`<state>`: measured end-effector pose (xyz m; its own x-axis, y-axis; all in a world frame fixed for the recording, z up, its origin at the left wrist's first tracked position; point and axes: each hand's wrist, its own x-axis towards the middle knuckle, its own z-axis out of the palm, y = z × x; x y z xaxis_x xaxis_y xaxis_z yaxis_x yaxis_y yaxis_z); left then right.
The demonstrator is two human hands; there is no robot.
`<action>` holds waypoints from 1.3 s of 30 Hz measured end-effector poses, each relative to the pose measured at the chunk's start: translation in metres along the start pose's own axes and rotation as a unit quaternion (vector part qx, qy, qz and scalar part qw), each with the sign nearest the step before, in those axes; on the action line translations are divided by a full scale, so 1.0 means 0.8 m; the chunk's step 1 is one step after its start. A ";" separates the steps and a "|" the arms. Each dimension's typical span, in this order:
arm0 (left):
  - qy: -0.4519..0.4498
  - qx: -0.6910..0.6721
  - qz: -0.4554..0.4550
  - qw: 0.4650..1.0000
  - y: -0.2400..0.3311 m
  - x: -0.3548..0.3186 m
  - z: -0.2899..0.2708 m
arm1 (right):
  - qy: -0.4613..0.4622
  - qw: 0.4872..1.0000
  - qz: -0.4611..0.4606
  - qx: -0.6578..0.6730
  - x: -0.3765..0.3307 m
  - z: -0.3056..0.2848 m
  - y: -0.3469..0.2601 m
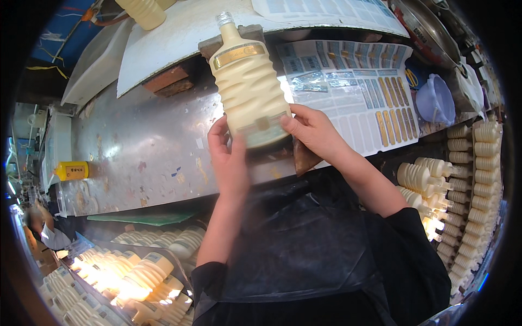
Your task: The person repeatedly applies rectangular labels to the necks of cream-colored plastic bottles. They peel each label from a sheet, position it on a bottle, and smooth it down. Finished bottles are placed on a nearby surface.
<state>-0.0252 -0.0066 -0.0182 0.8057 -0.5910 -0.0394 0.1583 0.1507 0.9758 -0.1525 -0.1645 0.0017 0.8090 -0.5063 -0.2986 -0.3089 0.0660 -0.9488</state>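
A cream bottle (249, 89) with a wavy ribbed body lies flat with its neck pointing away from me. It has a gold label (237, 55) near the shoulder and a pale translucent label (263, 128) with a small darker square across the base end. My left hand (227, 152) is closed on the left side of the base, its thumb slightly blurred. My right hand (312, 130) grips the right side, with the thumb pressed on the end of the pale label. A brown block (209, 46) shows under the bottle's shoulder.
Sheets of gold and silvery labels (375, 87) lie right of the bottle on the metal table (136, 146). A yellow container (72, 170) stands far left, a lilac bucket (435, 100) at right. Many cream bottles are stacked at lower left (152, 271) and right (418, 176).
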 end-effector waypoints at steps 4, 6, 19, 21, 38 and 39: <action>-0.006 -0.028 -0.010 1.000 0.003 0.000 0.001 | -0.011 0.999 0.013 0.045 0.001 0.000 0.004; -0.006 -0.028 -0.006 1.000 -0.001 0.002 -0.001 | -0.015 0.999 0.010 0.052 0.001 0.000 0.005; -0.002 -0.035 -0.016 0.999 0.000 0.001 -0.003 | -0.030 0.995 0.012 0.097 0.001 -0.003 0.012; -0.010 -0.045 -0.013 0.999 -0.001 0.000 -0.003 | -0.031 0.994 0.013 0.100 -0.001 -0.003 0.006; -0.007 -0.043 -0.009 0.999 -0.004 0.001 -0.004 | 0.017 0.992 -0.050 0.116 0.006 0.006 0.026; -0.007 -0.033 -0.008 0.999 -0.004 0.001 -0.004 | 0.022 0.992 -0.061 0.104 0.007 0.006 0.030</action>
<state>-0.0236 -0.0050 -0.0221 0.7952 -0.6042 -0.0512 0.2090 0.1938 0.9585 -0.1527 -0.1619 -0.0233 0.8098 -0.5588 -0.1789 -0.0961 0.1744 -0.9800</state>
